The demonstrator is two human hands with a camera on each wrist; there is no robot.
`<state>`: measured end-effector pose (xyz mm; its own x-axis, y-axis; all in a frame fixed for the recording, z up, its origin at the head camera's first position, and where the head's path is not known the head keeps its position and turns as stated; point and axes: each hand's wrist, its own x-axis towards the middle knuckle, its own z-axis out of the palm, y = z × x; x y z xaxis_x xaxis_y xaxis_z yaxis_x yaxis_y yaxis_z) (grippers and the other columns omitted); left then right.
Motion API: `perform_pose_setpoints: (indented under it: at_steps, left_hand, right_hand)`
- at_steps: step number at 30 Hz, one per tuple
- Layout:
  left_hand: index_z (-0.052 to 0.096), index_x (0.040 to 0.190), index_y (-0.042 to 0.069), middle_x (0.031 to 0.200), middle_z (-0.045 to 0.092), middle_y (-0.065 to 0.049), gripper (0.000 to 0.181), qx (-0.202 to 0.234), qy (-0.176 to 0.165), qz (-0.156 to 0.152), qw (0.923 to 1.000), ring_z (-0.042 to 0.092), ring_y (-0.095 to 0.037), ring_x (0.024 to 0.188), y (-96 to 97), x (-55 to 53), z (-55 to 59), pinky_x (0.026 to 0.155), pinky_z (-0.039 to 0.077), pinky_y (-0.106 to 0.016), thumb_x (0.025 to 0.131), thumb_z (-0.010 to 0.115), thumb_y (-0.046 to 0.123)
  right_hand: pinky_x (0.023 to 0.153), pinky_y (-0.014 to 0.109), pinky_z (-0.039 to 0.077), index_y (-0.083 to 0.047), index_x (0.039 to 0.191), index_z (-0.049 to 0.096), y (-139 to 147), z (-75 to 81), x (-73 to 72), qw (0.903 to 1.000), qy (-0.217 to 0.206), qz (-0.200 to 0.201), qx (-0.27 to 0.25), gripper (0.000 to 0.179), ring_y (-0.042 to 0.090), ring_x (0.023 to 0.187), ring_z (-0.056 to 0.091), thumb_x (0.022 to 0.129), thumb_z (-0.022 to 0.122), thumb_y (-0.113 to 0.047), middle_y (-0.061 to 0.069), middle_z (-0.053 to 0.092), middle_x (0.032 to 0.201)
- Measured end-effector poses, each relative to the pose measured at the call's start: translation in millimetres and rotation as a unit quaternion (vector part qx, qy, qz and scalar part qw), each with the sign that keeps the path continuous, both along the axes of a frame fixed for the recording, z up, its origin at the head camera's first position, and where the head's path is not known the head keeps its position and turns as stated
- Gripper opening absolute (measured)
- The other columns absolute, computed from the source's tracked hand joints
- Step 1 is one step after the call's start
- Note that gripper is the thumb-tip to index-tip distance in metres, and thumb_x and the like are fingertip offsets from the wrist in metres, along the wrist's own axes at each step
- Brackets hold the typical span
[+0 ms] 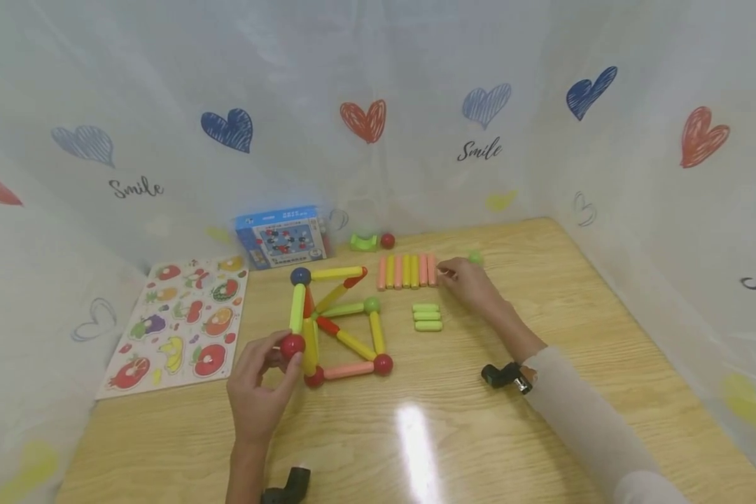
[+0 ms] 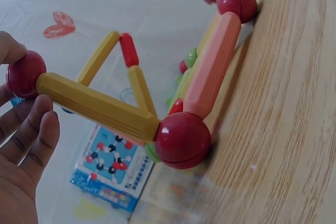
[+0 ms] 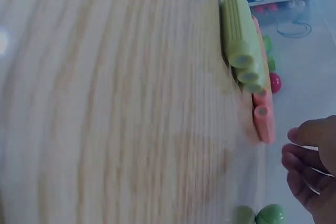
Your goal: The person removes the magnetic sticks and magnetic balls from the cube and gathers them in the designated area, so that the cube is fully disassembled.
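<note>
My left hand (image 1: 257, 392) pinches a red ball (image 1: 292, 346) at an upper corner of a frame built of magnetic rods and balls. A yellow rod (image 2: 100, 106) runs down from that ball to another red ball (image 2: 182, 140) on the table. A light green rod (image 1: 297, 308) joins it to a dark blue ball (image 1: 300, 276). My right hand (image 1: 472, 285) is beside the right end of a row of pink and yellow rods (image 1: 406, 271). Its fingers are loosely bent near the last pink rod (image 3: 264, 124), with nothing visible between them.
Three short light green rods (image 1: 427, 317) lie in front of the row. Behind it are a green curved piece (image 1: 363, 243) and a red ball (image 1: 387, 241). A green ball (image 1: 475, 257) sits beyond my right hand. A blue box (image 1: 281, 236) and a fruit board (image 1: 175, 322) stand left.
</note>
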<state>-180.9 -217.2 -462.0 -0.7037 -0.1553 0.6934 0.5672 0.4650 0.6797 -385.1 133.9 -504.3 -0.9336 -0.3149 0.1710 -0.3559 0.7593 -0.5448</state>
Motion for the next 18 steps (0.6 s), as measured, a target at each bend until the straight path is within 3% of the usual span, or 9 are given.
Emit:
perform_pose_setpoints:
  at_steps: [4,7,12,18]
  left_hand:
    - [0.066,0.112,-0.011,0.100,0.064,-0.022,0.042,-0.002,0.001,0.000,1.0000,0.060,-0.007,0.082,-4.2,-4.1,-8.9,0.075,0.052,-0.012,0.072,0.073,-0.020]
    - [0.067,0.114,-0.008,0.102,0.065,-0.019,0.045,-0.006,0.000,0.004,1.0000,0.060,-0.006,0.083,-10.1,-9.4,-20.7,0.076,0.052,-0.011,0.072,0.075,-0.018]
    - [0.068,0.116,-0.004,0.103,0.066,-0.015,0.048,-0.011,-0.002,0.005,0.9999,0.061,-0.006,0.084,-17.5,-14.5,-30.7,0.076,0.052,-0.011,0.071,0.077,-0.017]
    - [0.066,0.112,-0.012,0.098,0.063,-0.022,0.043,-0.003,0.008,-0.008,0.9999,0.061,-0.007,0.081,-6.6,-7.8,-13.8,0.074,0.053,-0.012,0.071,0.073,-0.021]
  right_hand:
    - [0.088,0.051,0.050,0.002,0.132,0.059,23.4,6.2,-2.4,0.9959,0.047,-0.071,0.028,0.041,0.039,0.111,0.053,0.095,0.068,-0.013,0.023,0.057,0.125]
    - [0.090,0.055,0.048,0.004,0.136,0.054,41.6,8.4,-5.2,0.9926,0.025,-0.103,0.060,0.048,0.044,0.113,0.050,0.094,0.068,-0.013,0.028,0.051,0.127]
    - [0.093,0.056,0.049,0.012,0.132,0.055,57.3,6.9,-10.1,0.9945,-0.047,-0.081,0.047,0.041,0.045,0.110,0.055,0.096,0.061,-0.007,0.034,0.052,0.126]
    - [0.084,0.047,0.055,0.009,0.132,0.056,43.3,13.2,-33.7,0.9965,-0.058,-0.055,-0.024,0.041,0.037,0.103,0.063,0.096,0.063,-0.009,0.027,0.057,0.130]
